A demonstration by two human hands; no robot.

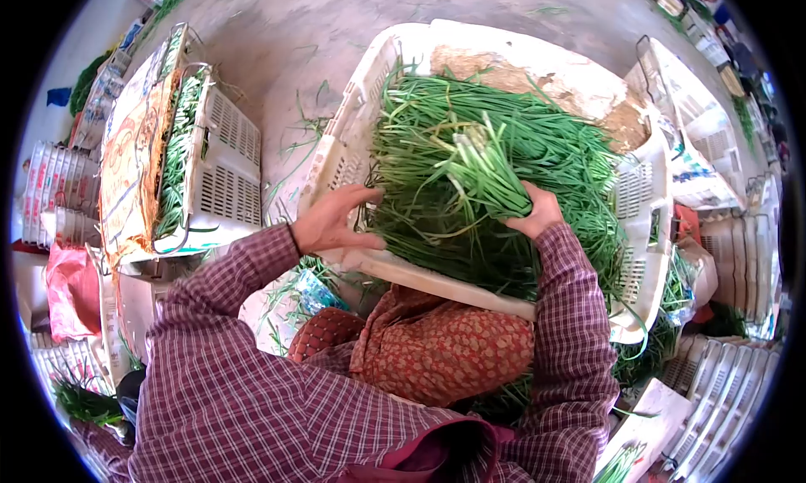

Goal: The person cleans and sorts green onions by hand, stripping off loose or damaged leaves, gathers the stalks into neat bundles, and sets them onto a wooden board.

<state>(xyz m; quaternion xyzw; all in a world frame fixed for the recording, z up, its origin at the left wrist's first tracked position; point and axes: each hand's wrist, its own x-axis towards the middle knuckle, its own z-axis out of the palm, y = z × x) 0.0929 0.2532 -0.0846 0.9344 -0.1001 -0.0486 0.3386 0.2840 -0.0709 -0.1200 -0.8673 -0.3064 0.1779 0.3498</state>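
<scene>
A large white plastic crate (645, 199) full of long green stalks (437, 105) stands in front of me. My right hand (536, 212) is closed around a bunch of green stalks (495, 174), whose pale ends point up and away from me over the crate. My left hand (338, 220) is over the crate's near left rim, its fingers and thumb spread apart, with nothing between them. Brown, torn-looking material lies along the crate's far inner side.
To the left stands another crate (227, 160) with green stalks and a cardboard sheet. A white crate (684, 118) is at the right. Stacked crates (730, 395) stand at lower right, and a pink bag (72, 290) at far left. Loose stalks litter the floor.
</scene>
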